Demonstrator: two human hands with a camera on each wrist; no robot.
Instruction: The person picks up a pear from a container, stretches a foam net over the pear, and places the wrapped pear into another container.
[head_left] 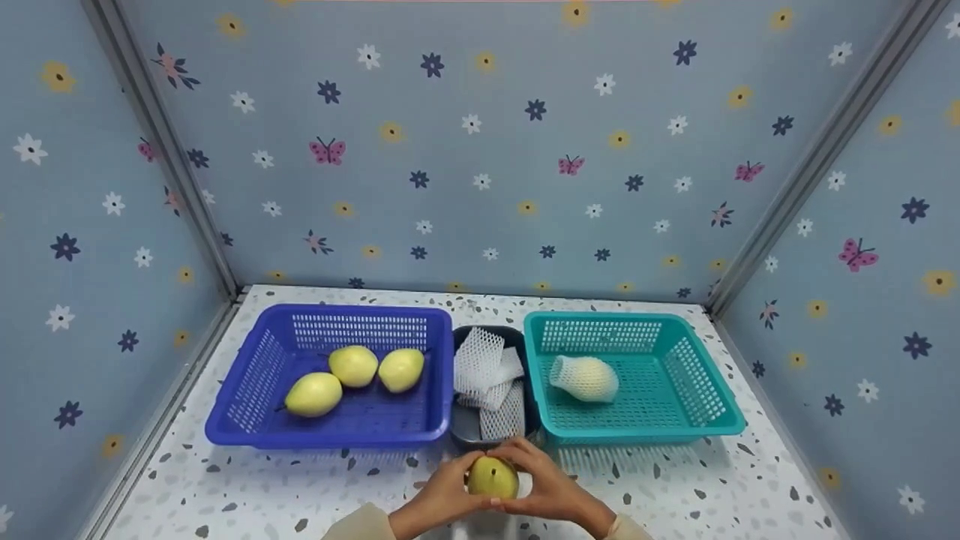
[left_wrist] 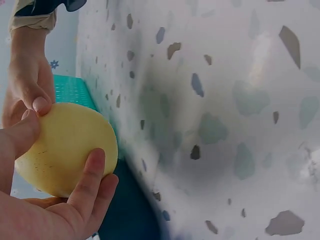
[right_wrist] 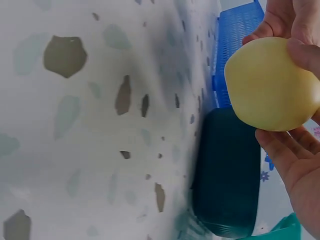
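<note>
A smooth, rounded yellow-green pear (head_left: 493, 478) is held between the left hand (head_left: 442, 495) and the right hand (head_left: 547, 487), just in front of a dark, rounded-corner container (head_left: 466, 427). The pear is gripped from both sides, with the fingers (left_wrist: 89, 182) of each hand curved against its skin and the thumbs set on the near side. It is held above the white, speckled surface (head_left: 622, 495), with its dark stem spot turned upward. White foam mesh sleeves (head_left: 480, 360) are piled loosely in the container. To its left, three yellow-green pears (head_left: 353, 366) are grouped in a blue-violet, rectangular perforated plastic basket (head_left: 330, 441). To its right, one pale fruit wrapped in white foam mesh (head_left: 589, 379) is laid toward the left side of a teal, rectangular perforated plastic basket (head_left: 645, 433). Behind the baskets, a blue wall (head_left: 480, 150) is patterned with flowers and butterflies.
</note>
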